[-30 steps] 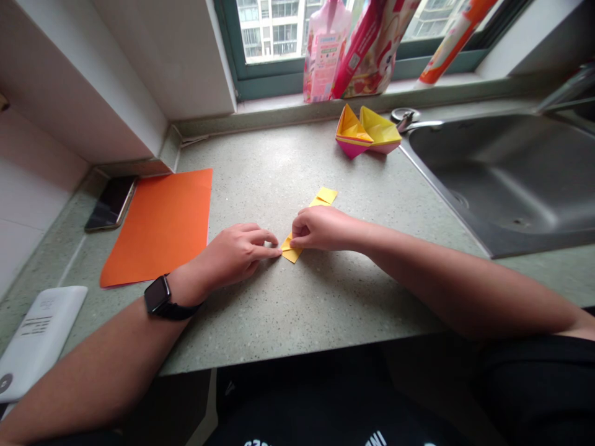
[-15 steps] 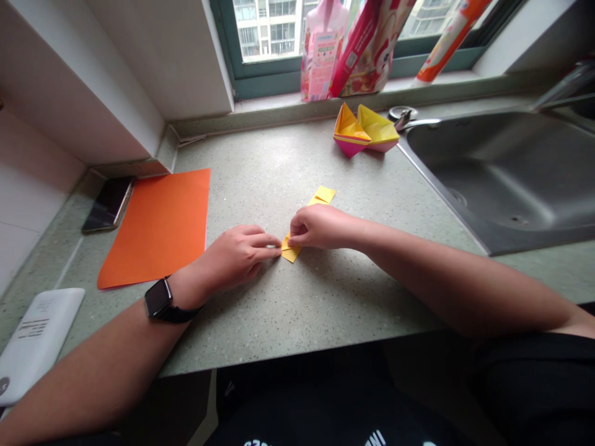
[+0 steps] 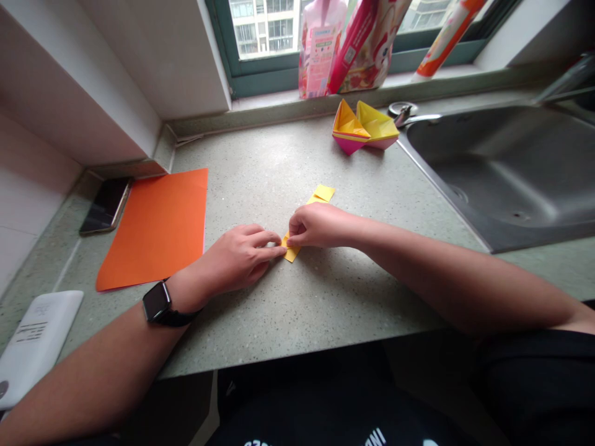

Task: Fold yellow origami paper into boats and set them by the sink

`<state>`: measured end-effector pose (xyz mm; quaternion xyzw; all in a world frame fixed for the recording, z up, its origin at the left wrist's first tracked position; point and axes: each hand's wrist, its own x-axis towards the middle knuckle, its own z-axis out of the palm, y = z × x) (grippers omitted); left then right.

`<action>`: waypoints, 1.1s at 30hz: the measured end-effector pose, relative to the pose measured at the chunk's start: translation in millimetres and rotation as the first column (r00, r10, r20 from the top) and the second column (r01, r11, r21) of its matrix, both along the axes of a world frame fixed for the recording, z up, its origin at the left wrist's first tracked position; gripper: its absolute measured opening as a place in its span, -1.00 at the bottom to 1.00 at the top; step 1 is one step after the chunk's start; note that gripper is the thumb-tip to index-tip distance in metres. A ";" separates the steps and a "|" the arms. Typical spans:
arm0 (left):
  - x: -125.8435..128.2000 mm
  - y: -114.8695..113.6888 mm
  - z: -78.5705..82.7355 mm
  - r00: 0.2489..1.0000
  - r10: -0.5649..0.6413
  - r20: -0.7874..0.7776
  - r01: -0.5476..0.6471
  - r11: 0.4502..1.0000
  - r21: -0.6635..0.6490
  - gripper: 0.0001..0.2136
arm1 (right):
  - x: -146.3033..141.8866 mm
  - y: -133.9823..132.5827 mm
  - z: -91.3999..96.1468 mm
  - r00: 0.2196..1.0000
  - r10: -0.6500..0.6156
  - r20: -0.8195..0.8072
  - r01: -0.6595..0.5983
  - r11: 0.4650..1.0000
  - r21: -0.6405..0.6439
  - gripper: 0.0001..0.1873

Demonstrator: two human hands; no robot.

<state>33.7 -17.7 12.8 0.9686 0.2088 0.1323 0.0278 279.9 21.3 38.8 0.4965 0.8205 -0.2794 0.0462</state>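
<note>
Pinching a narrow strip of folded yellow paper (image 3: pixel 292 251) on a speckled stone table (image 3: pixel 260 161), the right hand (image 3: pixel 320 226) closes its fingers over the strip's middle, while the left hand (image 3: pixel 232 260), fingers nearly together, touches its near end. A black watch (image 3: pixel 157 302) circles the left wrist. Farther left lie an orange sheet (image 3: pixel 153 229), a phone (image 3: pixel 105 205) just beside it, and a white plastic device (image 3: pixel 37 347). Ahead, two yellow-and-pink paper boats (image 3: pixel 365 127) sit touching, just beside a steel sink (image 3: pixel 502 167).
</note>
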 end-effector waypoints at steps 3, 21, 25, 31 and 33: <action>2.4 -0.9 0.1 1.000 0.006 -0.011 -0.005 1.000 0.026 -0.71 | 0.4 -0.2 -0.3 1.000 -0.003 -0.008 0.003 1.000 -0.001 -0.85; 6.7 -2.0 -2.6 1.000 0.024 0.008 -0.025 0.999 0.044 -0.72 | -0.3 0.4 2.6 1.000 -0.019 -0.009 0.019 1.000 -0.020 -0.83; 9.3 -2.4 -4.5 1.000 0.011 0.006 -0.011 1.000 0.016 -0.69 | 1.0 1.9 1.9 1.000 0.005 -0.013 -0.005 1.000 -0.026 -0.82; 9.2 -2.0 -4.3 1.000 0.010 -0.003 -0.010 1.000 -0.004 -0.67 | 5.2 4.1 -0.2 0.998 0.037 -0.046 -0.038 0.999 -0.029 -0.87; 9.4 -2.0 -4.1 1.000 0.011 -0.011 -0.011 1.000 -0.005 -0.66 | 7.5 5.3 -0.8 0.997 0.051 -0.065 -0.053 0.998 -0.027 -0.89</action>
